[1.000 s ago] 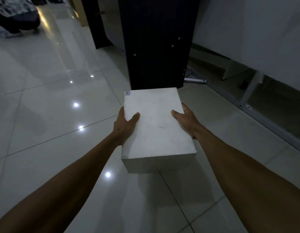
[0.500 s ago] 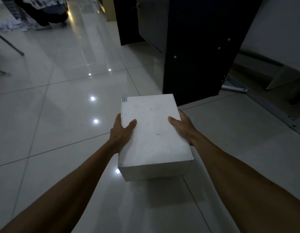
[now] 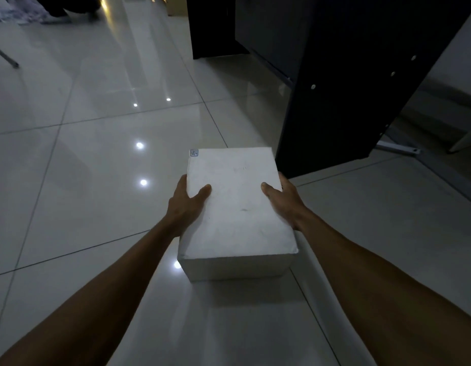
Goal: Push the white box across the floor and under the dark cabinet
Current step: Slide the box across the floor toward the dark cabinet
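Note:
A white rectangular box [image 3: 235, 207] rests on the glossy tiled floor, a small label at its far left corner. My left hand [image 3: 185, 204] grips its left side, thumb lying on the top. My right hand [image 3: 283, 200] clasps the right side the same way. The dark cabinet [image 3: 342, 83] rises at the upper right; its black side panel stands just beyond the box's far right corner. The fingers of both hands are hidden behind the box's sides.
Pale floor tiles [image 3: 84, 167] with light reflections spread to the left. A white metal bracket [image 3: 398, 149] lies on the floor behind the cabinet panel. A crouching person [image 3: 68, 6] is at the far top left, and a thin metal leg [image 3: 7, 58] at the left edge.
The box has shifted left of the cabinet's side panel, which stood straight ahead of it a second ago. The view has turned left and both hands kept their hold.

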